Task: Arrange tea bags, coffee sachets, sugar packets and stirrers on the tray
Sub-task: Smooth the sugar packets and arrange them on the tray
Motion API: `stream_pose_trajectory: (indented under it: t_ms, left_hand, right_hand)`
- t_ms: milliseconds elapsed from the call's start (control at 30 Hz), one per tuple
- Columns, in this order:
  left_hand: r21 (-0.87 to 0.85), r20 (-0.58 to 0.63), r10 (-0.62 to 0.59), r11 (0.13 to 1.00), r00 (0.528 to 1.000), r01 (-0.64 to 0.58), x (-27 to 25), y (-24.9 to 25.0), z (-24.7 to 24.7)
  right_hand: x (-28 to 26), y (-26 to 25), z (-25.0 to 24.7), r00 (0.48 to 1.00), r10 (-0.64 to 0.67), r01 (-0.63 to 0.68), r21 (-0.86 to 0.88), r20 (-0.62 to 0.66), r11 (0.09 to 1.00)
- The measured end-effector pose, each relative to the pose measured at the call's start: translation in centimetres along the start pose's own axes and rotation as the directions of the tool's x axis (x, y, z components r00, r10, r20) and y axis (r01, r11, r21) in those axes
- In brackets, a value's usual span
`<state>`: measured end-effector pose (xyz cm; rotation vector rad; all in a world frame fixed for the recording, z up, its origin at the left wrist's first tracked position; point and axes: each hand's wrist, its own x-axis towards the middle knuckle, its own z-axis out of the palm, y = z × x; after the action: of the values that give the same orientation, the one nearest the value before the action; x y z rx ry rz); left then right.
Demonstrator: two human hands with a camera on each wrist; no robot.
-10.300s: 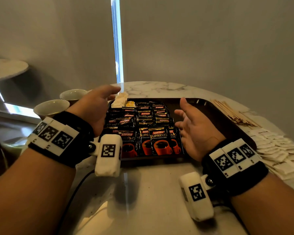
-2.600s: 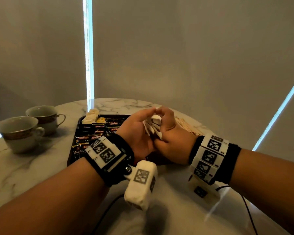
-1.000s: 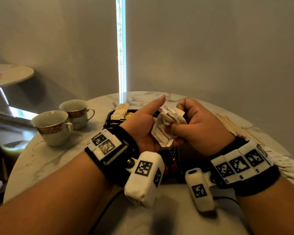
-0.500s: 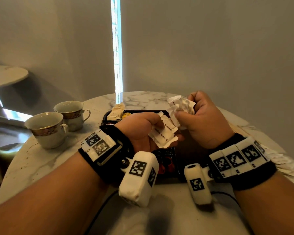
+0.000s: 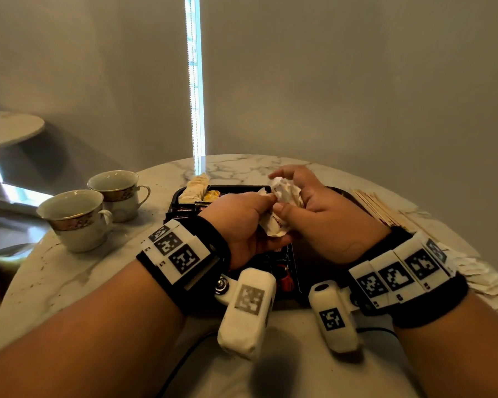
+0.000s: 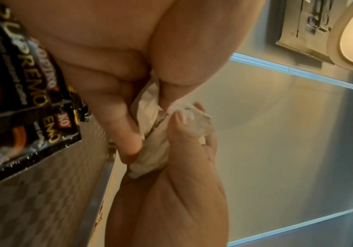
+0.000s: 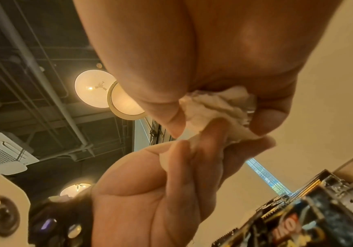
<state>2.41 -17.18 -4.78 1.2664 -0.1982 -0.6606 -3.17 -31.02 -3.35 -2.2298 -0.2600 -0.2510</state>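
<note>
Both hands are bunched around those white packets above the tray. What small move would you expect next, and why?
Probably lowering the sugar packets into the bare right part of the tray. The left hand and right hand both grip them above it, the coffee sachets already fill the tray's left side, and more packets wait on the table.

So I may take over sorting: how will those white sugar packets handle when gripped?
Probably floppy: the sugar packets bend and crumple between the left hand and right hand. Likely light, since a pinch holds them. They may slide apart; they look loosely bunched.
</note>
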Motion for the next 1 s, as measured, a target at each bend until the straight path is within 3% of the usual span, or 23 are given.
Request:
stream_pose_trajectory:
  t_ms: [100,233,367,567,667,833,933,1000]
  left_hand:
    - [-0.072,0.004,-0.038,0.997,0.999,0.039,0.0,0.3,0.0]
    - [-0.125,0.216,-0.109,0.983,0.970,0.138,-0.8,1.0,-0.1]
    - [-0.029,0.318,-0.132,0.988,0.939,0.149,-0.7,1.2,-0.9]
    - [-0.080,0.344,-0.125,0.984,0.931,0.162,-0.5,1.1,-1.4]
    - [-0.124,0.388,-0.065,0.985,0.919,0.122,-0.6,0.8,-1.1]
    - [-0.101,0.348,-0.005,0.994,0.937,0.042,-0.6,0.4,-0.9]
    - [-0.154,0.317,0.003,0.987,0.948,0.049,-0.4,0.5,-1.2]
    - [-0.190,0.273,0.020,0.981,0.962,0.034,-0.2,0.6,-1.4]
  right_hand:
    - [0.0,0.1,-0.1,0.997,0.029,-0.027,-0.028,0.071,0.999]
    - [-0.2,0.2,-0.5,0.996,0.049,-0.043,-0.074,0.075,0.996]
    - [-0.3,0.0,-0.6,0.998,0.032,-0.025,-0.111,0.061,0.994]
    - [-0.8,-0.3,-0.9,0.999,-0.040,0.040,-0.039,-0.010,0.998]
    - [-0.7,-0.5,-0.6,0.996,-0.069,0.073,-0.062,0.057,0.995]
    - [-0.5,-0.3,-0.3,0.975,-0.034,0.024,0.046,0.220,0.999]
    - [-0.3,-0.2,-0.2,0.994,-0.031,-0.013,0.410,0.101,0.912]
    - [0.2,0.5,-0.3,0.992,0.033,0.029,0.466,-0.124,0.885]
